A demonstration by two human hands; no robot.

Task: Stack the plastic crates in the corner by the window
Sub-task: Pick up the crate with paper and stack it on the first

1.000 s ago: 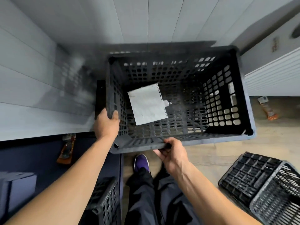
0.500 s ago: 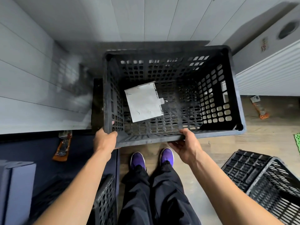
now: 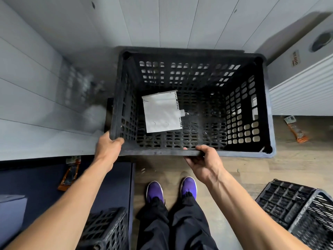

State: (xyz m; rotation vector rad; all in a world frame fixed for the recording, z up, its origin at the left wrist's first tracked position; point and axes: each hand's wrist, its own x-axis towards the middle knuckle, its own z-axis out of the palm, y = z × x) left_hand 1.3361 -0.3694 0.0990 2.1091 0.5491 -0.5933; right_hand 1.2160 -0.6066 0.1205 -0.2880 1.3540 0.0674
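A large black plastic crate [image 3: 268, 109] with perforated walls stands open-side up in the corner formed by two grey panelled walls. A white sheet of paper [image 3: 161, 112] lies on its bottom. My left hand [image 3: 108, 150] grips the crate's near left corner, thumb on the rim. On the near rim, my right hand [image 3: 205, 161] holds on with fingers curled over the edge. Another black crate [image 3: 106, 230] stands at the bottom left. Two more black crates [image 3: 299, 212] lie at the bottom right.
A white ribbed appliance [image 3: 302, 87] stands right of the held crate. A dark blue mat [image 3: 45, 179] covers the floor at left, with an orange wrapper [image 3: 69, 175] on it. Another orange wrapper [image 3: 296, 130] lies on the wooden floor at right. My purple shoes [image 3: 171, 190] stand below.
The crate has come lower and squarer into the corner. My right hand slid right along the near rim, and my left hand shifted to the near left corner.
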